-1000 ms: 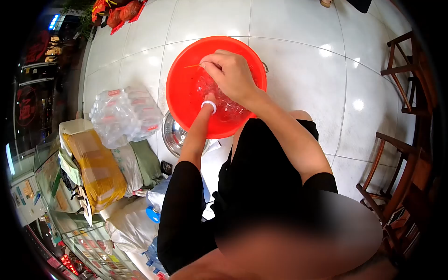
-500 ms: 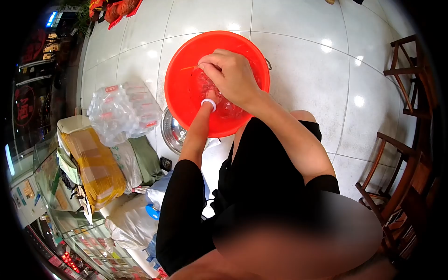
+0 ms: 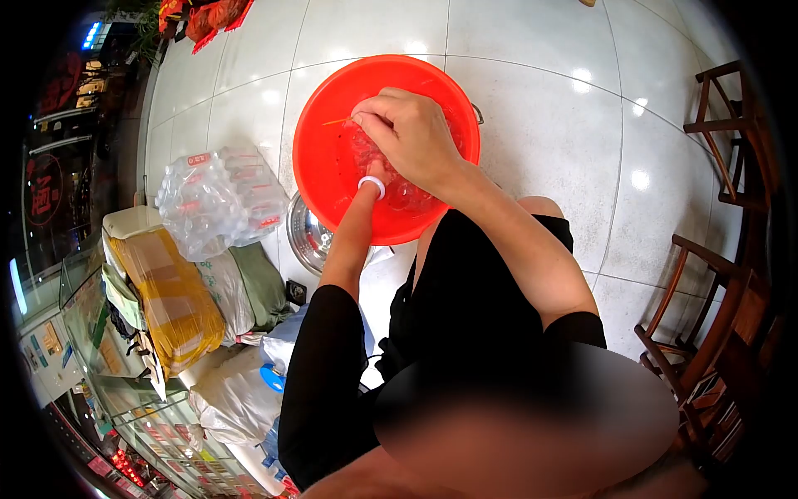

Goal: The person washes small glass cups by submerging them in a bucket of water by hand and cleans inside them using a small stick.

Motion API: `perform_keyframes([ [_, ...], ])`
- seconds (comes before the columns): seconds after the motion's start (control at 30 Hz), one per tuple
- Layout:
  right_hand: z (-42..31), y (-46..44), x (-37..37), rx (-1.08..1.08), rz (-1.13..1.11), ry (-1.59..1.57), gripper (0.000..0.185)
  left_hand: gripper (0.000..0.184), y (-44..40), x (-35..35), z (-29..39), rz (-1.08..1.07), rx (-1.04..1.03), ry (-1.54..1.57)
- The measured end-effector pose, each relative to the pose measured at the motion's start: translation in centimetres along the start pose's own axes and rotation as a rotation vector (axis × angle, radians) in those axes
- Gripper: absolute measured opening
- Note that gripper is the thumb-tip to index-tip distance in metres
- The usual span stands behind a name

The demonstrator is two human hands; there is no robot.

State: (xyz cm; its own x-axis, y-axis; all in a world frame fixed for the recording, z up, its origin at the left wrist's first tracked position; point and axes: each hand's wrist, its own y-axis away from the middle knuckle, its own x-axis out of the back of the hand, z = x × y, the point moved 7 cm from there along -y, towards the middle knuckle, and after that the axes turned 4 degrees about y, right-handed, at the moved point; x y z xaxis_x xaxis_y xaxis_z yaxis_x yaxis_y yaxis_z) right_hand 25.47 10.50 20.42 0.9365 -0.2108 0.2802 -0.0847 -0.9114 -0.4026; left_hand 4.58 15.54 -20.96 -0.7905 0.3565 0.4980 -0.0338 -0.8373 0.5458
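Observation:
A round red plastic basin (image 3: 320, 170) stands on the floor before my knees, with what looks like water and translucent, glistening pieces in it that I cannot name. My right hand (image 3: 407, 133) is above the basin, thumb and forefinger pinched together at one end of a thin orange strip (image 3: 335, 122). Below it my left hand (image 3: 379, 170) reaches down into the basin, a white bangle (image 3: 372, 185) around the wrist. Its fingers are hidden by the contents and by my right hand.
A perforated metal colander (image 3: 307, 237) sits partly under the basin's left side. Shrink-wrapped bottles (image 3: 220, 200) and a yellow taped parcel (image 3: 166, 291) lie to the left. Wooden chairs (image 3: 698, 308) stand at the right on the white tiled floor (image 3: 540, 150).
Both hands stay almost where they were, the right still pinching the orange strip. The dark shape at the top right edge of the floor has gone from view.

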Motion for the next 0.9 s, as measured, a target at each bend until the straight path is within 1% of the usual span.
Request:
perform_keyframes([
  [0.67, 0.13, 0.02, -0.12, -0.014, -0.02, 0.011, 0.012, 0.044, 0.49, 0.44, 0.4, 0.03, -0.015, -0.019],
  [0.9, 0.35, -0.07, 0.23, -0.038, 0.013, -0.04, 0.014, 0.043, 0.91, 0.81, 0.77, 0.047, -0.021, -0.051],
])
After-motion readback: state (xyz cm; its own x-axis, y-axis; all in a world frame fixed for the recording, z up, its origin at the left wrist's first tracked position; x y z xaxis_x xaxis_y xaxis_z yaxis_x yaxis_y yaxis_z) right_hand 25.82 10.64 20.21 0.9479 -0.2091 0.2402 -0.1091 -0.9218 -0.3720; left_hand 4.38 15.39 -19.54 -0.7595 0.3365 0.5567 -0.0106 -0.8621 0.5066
